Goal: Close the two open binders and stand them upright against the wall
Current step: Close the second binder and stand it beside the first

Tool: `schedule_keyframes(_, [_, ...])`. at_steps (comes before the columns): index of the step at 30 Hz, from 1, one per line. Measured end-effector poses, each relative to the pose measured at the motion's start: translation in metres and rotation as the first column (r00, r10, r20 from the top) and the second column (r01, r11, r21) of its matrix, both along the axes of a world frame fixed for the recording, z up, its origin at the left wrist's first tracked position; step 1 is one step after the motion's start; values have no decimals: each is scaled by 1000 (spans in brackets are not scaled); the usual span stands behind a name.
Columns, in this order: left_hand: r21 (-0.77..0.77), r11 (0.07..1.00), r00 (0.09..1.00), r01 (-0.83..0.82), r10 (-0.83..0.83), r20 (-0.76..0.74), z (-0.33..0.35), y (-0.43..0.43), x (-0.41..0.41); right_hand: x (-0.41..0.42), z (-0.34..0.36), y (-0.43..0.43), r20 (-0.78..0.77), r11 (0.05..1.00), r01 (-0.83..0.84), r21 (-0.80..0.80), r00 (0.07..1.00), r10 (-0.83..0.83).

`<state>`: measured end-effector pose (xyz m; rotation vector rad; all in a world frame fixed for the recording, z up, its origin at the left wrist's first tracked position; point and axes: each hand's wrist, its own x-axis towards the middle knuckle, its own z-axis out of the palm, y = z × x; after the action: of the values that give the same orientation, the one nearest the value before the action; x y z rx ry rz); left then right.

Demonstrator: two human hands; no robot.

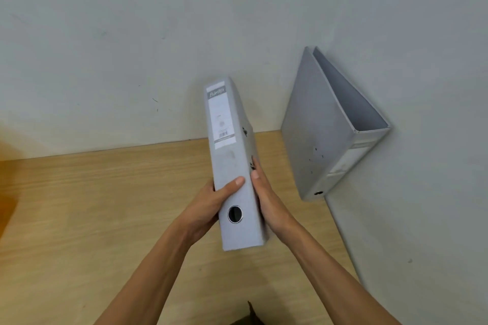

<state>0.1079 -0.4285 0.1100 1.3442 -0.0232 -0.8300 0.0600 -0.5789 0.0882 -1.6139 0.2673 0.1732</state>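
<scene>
A closed grey lever-arch binder (pixel 232 155) is held up over the wooden table, its spine with a white label and a round finger hole facing me. My left hand (pixel 211 206) clasps its left cover, thumb lying across the spine. My right hand (pixel 266 203) presses flat on its right cover. A second grey binder (pixel 322 140) stands closed on the table in the right corner, leaning on the right wall, its open top edge showing an empty inside.
The wooden table (pixel 105 219) meets a pale back wall (pixel 132 47) and a pale right wall (pixel 435 192) in a corner. A dark object (pixel 250 316) pokes in at the bottom edge.
</scene>
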Motion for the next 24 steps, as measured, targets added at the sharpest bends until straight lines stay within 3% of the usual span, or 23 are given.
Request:
schedule_keyframes(4, [62, 997, 951, 51, -68, 300, 8, -9, -9, -16, 29, -14, 185, 997, 72, -13, 980, -68])
schedule_keyframes(9, [184, 981, 867, 69, -150, 475, -7, -28, -15, -28, 40, -44, 268, 981, 111, -159, 961, -65])
schedule_keyframes(15, [258, 965, 849, 48, -176, 498, -25, -56, -26, -50, 28, -66, 237, 966, 163, -202, 965, -113])
schedule_keyframes(20, [277, 949, 837, 153, -273, 474, -31, -82, -18, -71, 13, -85, 231, 945, 217, -245, 960, -161])
schedule_keyframes(24, [383, 903, 822, 196, -364, 438, -39, -102, -20, -79, 1, -102, 224, 913, 292, -286, 946, -232])
